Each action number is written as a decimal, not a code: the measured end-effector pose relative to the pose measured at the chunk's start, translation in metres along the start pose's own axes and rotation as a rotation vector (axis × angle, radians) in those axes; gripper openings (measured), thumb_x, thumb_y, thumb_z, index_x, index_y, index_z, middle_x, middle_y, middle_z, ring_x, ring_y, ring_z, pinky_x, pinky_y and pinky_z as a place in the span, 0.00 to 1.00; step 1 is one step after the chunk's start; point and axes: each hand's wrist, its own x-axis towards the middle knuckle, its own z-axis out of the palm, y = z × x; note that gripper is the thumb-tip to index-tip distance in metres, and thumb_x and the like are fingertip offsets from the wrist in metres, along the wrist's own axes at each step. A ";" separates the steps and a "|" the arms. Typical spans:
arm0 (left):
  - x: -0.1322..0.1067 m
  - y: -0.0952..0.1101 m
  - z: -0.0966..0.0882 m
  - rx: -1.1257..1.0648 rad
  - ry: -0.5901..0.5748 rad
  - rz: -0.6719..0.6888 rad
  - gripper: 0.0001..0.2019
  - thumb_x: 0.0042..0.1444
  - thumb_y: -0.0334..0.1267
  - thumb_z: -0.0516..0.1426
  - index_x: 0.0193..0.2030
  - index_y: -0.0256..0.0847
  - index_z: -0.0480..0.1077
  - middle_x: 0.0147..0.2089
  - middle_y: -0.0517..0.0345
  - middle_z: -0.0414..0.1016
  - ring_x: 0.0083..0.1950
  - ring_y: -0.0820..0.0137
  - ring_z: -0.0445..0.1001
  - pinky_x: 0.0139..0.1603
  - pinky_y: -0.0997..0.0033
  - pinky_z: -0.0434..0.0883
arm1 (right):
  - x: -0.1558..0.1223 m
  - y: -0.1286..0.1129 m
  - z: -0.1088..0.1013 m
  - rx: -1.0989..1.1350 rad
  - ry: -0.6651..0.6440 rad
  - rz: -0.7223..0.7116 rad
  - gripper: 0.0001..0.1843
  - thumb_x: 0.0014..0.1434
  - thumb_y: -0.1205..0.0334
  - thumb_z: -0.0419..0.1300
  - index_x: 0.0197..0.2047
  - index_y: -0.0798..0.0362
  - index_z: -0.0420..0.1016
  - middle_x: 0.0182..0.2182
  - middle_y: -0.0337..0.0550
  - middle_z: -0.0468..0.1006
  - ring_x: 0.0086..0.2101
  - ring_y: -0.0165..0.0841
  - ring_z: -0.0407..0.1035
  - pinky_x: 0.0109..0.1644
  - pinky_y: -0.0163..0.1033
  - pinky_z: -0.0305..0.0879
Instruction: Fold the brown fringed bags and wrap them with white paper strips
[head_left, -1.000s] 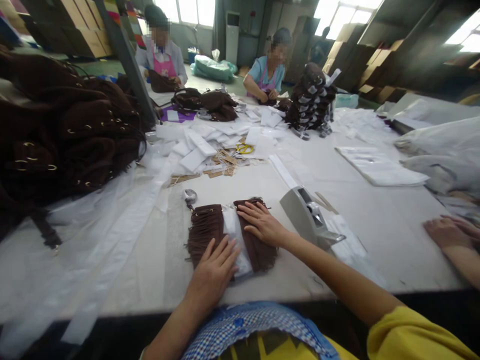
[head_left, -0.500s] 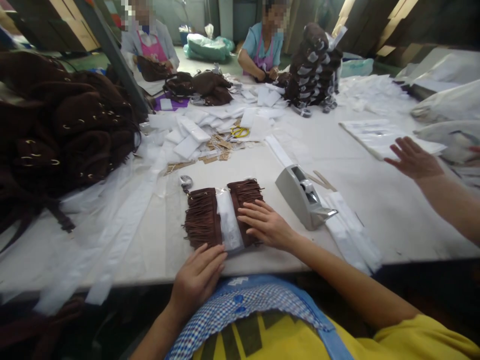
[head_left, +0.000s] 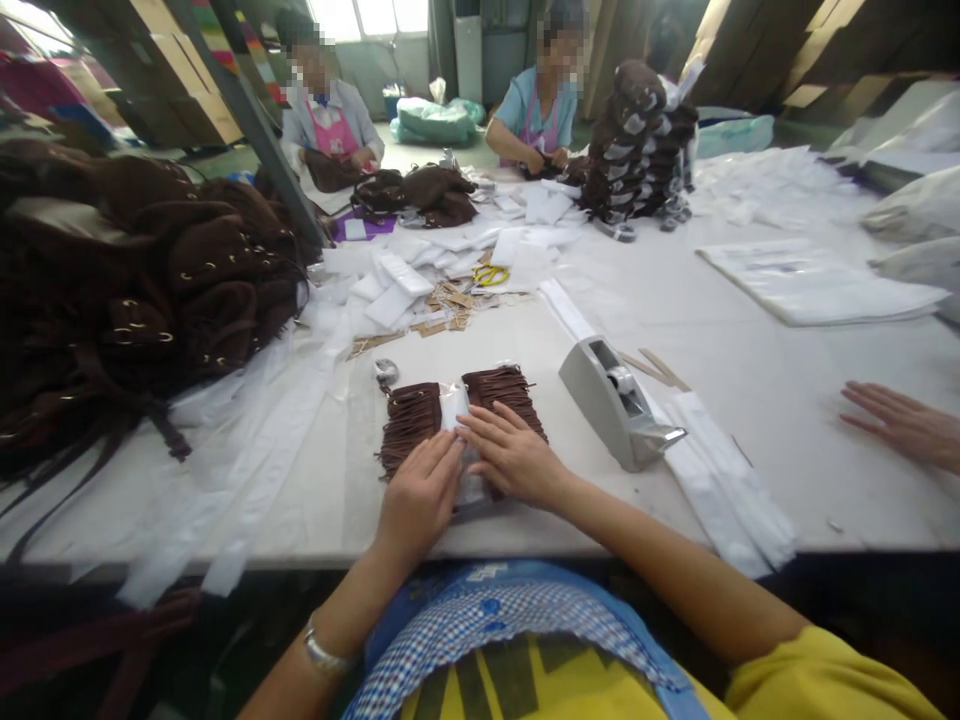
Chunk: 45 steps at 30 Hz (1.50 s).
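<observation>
A brown fringed suede piece [head_left: 411, 420] lies at the table's near edge, wrapped across its middle by a clear plastic strip [head_left: 454, 410]. My left hand [head_left: 420, 495] lies flat on the piece's lower left part, fingers stretched toward the strip. My right hand [head_left: 510, 455] rests flat on the right half, fingertips touching the strip. A metal ring [head_left: 386, 372] sits at the piece's top left corner.
A grey tape dispenser [head_left: 615, 415] stands just right of the piece, with white strips [head_left: 720, 480] beside it. A heap of brown bags [head_left: 135, 290] fills the left. Another person's hand [head_left: 904, 425] rests at right. Two people work at the far end behind a stack of wrapped pieces [head_left: 637, 150].
My left hand moved from the table edge back up onto the piece. My right hand shifted left toward the strip. The other person's hand dropped from mid-air to the table at right.
</observation>
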 end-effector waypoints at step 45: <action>-0.019 -0.090 0.020 -0.795 0.125 -1.073 0.32 0.59 0.57 0.55 0.67 0.45 0.60 0.70 0.50 0.58 0.71 0.54 0.54 0.69 0.47 0.52 | 0.012 0.039 0.006 0.494 -0.097 0.850 0.27 0.63 0.39 0.52 0.36 0.54 0.80 0.32 0.44 0.81 0.35 0.37 0.72 0.39 0.37 0.64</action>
